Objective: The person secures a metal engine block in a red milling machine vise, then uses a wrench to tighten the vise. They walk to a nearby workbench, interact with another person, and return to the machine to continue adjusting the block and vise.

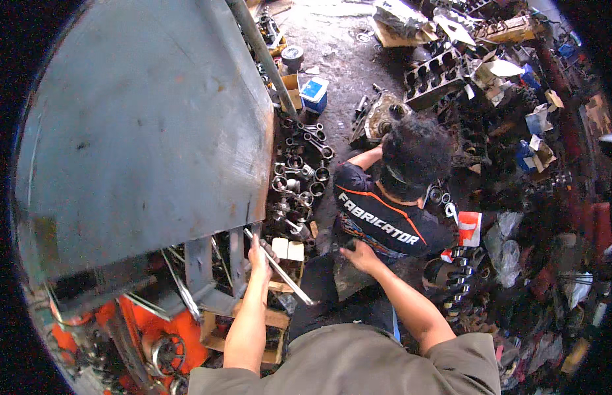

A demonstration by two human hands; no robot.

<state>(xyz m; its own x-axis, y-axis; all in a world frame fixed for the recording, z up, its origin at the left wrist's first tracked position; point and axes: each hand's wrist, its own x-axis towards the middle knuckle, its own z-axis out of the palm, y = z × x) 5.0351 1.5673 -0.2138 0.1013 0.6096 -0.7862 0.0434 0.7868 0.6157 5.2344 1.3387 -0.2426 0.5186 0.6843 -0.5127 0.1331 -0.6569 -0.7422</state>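
My left hand [261, 254] is closed around the upper part of a long shiny metal bar [286, 279]. The bar slants down to the right, beside the corner of a grey metal panel, and its lower end looks slightly bent. My right hand [361, 257] is just behind the back of a crouching co-worker [391, 210] in a dark shirt. Its visible fingers point left and look apart; I cannot tell whether they touch the shirt. Below them is a grey-brown surface [353, 282] that I cannot make out.
The large grey panel [148, 125] fills the left side, over orange machinery [167, 329]. Connecting rods [306, 174] lie in a heap beyond the bar. An engine block [434, 79] is at the far right, a crankshaft [458, 273] right of the co-worker, and a wooden crate [276, 318] by my left arm.
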